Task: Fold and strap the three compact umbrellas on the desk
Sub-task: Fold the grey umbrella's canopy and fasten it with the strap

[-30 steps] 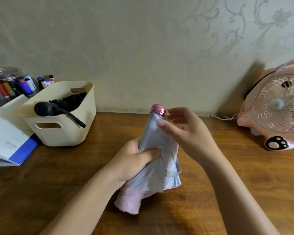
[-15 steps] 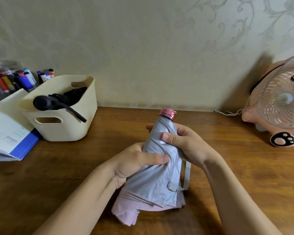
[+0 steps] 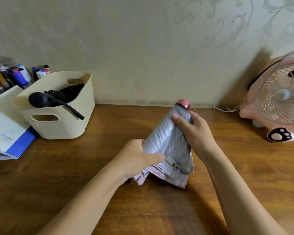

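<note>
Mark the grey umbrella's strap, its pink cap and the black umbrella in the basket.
strap (image 3: 170,161): head view, its pale tab.
pink cap (image 3: 182,102): head view, its rounded top.
black umbrella (image 3: 38,100): head view, its handle.

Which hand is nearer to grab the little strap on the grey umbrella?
Probably the left hand: its thumb lies right beside the strap, low on the grey umbrella. The right hand grips higher up, near the pink cap.
</note>
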